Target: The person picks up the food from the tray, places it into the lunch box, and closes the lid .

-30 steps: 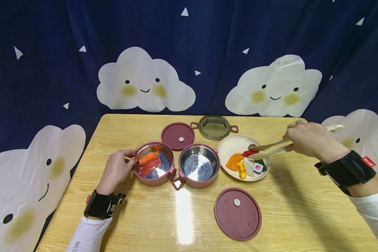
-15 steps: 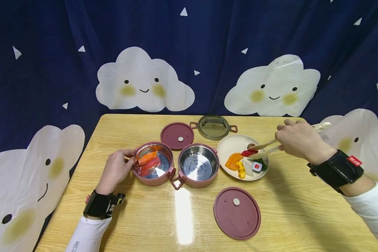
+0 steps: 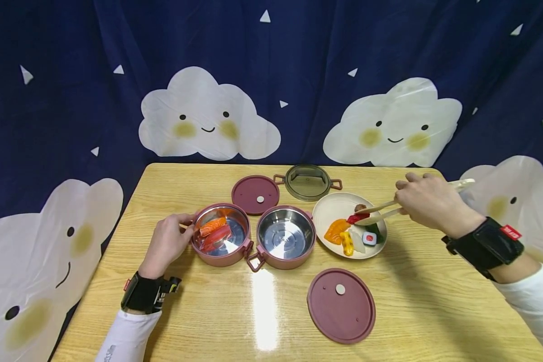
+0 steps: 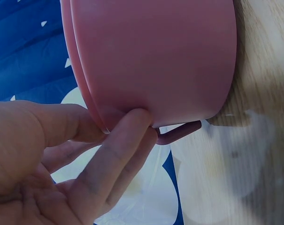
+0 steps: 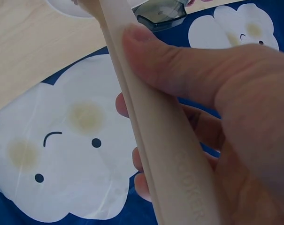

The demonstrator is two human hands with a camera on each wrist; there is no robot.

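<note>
My left hand [image 3: 166, 245] pinches the left side of a pink pot [image 3: 221, 260] at its rim and handle; the left wrist view shows thumb and fingers against the pot's wall [image 4: 156, 61]. Inside that pot lie an orange toy sushi piece [image 3: 212, 227] and a red one [image 3: 215, 238]. My right hand [image 3: 432, 202] grips cream tongs [image 3: 384, 215], thumb on top and fingers wrapped beneath in the right wrist view. The tongs' tips are at a red toy food piece [image 3: 354, 218] on the cream plate [image 3: 328, 208]; whether they squeeze it cannot be told.
A second pink pot [image 3: 286, 264] stands between the first and the plate, with nothing inside. Maroon lids lie behind [image 3: 249, 193] and in front [image 3: 344, 317]. A glass lid [image 3: 306, 186] sits at the back. Orange, yellow, white and roll-shaped toy foods share the plate.
My right hand has moved left with the tongs, mostly in the first half second. The left hand and pots have stayed in place.
</note>
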